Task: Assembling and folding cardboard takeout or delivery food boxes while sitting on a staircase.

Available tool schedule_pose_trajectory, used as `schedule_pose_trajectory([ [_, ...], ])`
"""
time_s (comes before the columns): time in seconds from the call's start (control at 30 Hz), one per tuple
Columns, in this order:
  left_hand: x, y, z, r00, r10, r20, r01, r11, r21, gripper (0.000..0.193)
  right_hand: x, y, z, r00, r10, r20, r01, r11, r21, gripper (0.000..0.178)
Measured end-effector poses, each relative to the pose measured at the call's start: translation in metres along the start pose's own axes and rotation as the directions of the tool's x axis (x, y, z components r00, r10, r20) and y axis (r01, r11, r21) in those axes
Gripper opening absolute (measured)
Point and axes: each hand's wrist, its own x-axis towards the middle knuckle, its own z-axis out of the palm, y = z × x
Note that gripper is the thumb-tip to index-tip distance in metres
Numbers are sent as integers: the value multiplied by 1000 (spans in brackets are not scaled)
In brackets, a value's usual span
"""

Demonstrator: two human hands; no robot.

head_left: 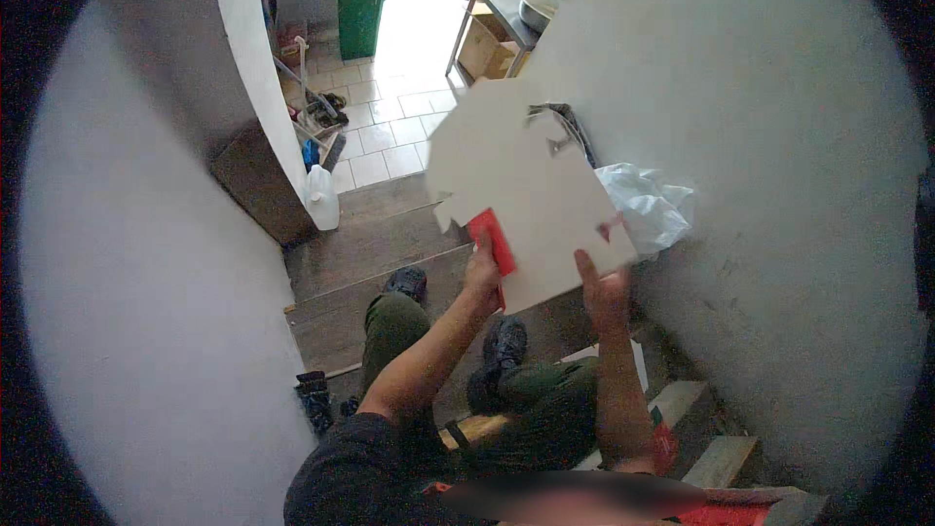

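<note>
I sit on wooden stairs and hold up a flat cardboard box blank (521, 175) with both hands. Its upper face is plain whitish, its outline is cut into flaps and slots, and red shows at its left edge and at its right corner. My left hand (480, 268) is closed on the left edge, by the red flap. At the near right corner my right hand (606, 297) grips the sheet, its thumb on top and the other fingers hidden underneath. Beyond the right edge, a crumpled clear plastic bag (651, 203) lies against the wall.
Stair treads (365, 244) descend to a tiled floor. A white plastic jug (321, 197) stands left, near brooms (317, 112). Farther off are a green bin (360, 19) and a metal table (506, 8) carrying a bowl (538, 10). Walls close in both sides.
</note>
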Motion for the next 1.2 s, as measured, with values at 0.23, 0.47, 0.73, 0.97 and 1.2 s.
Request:
schedule_pose_trajectory([
  [0.23, 42, -37, -23, 822, 563, -84, -400, 677, 618, 52, -2, 3, -3, 927, -204, 313, 243, 966, -88, 28],
  [0.47, 24, -23, -15, 956, 183, 228, -217, 967, 134, 34, -17, 3, -3, 840, -10, 543, -11, 999, 36, 56],
  [0.73, -9, -20, 5, 901, 61, 429, 51, 968, -246, 29, -6, 7, 0, 692, -448, 566, 650, 728, -218, 79],
  [0.97, -21, -29, 8, 914, -34, 405, 210, 893, -399, 41, -21, 3, 17, 853, -307, 421, 461, 822, -334, 50],
  [1.2, -31, -22, 13, 932, 119, 342, -219, 937, 271, 25, -13, -4, 14, 949, -139, 284, 245, 891, -382, 39],
])
